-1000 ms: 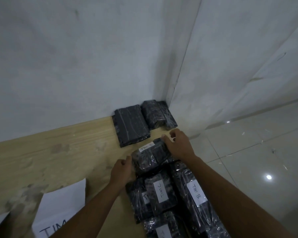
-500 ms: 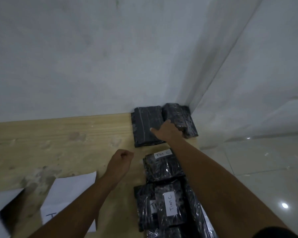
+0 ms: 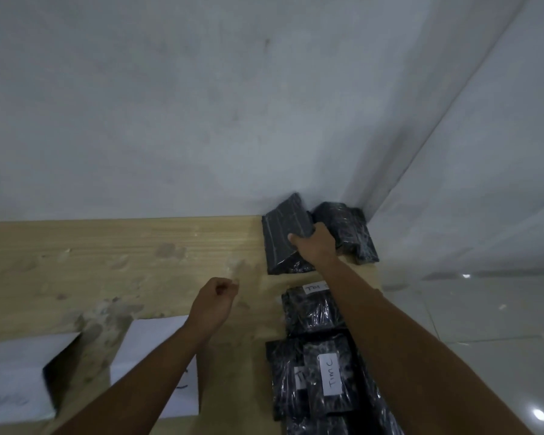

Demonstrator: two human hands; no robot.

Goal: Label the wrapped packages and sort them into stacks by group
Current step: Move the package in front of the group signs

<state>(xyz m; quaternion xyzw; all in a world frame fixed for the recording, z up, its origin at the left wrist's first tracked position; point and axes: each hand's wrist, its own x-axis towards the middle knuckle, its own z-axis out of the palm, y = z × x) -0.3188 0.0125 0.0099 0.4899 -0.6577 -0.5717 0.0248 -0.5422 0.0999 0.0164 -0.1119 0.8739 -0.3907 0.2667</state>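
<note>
Right hand [image 3: 314, 246] is out at the far right end of the worktop [image 3: 107, 255], clamped on the tilted package [image 3: 285, 233]. My thumb lies on its dark top face and my fingers are curled around its right edge. That side is raised, and its far corner leans up against the wall [image 3: 201, 120]. Just beside it, tucked into the far right corner, sits the corner package [image 3: 350, 227], shiny black wrap, flat on the wood and partly behind my wrist.

Left hand [image 3: 215, 304] hangs over the middle of the worktop, fingers balled into a fist with nothing in it, not touching the wood.

Under my right forearm, along the right edge, lies the labelled package [image 3: 308, 312] with a white handwritten tag at its far end. I cannot read all of it. Closer to me along that same edge is the labelled stack [image 3: 289, 387], several black bundles overlapping, with the top one's label [image 3: 331, 375] reading "TIM C".

Near the front left, two paper sheets [image 3: 157, 346] lie on the wood, with writing partly hidden by my left forearm. Past the right edge there is glossy tiled floor [image 3: 484, 324].
</note>
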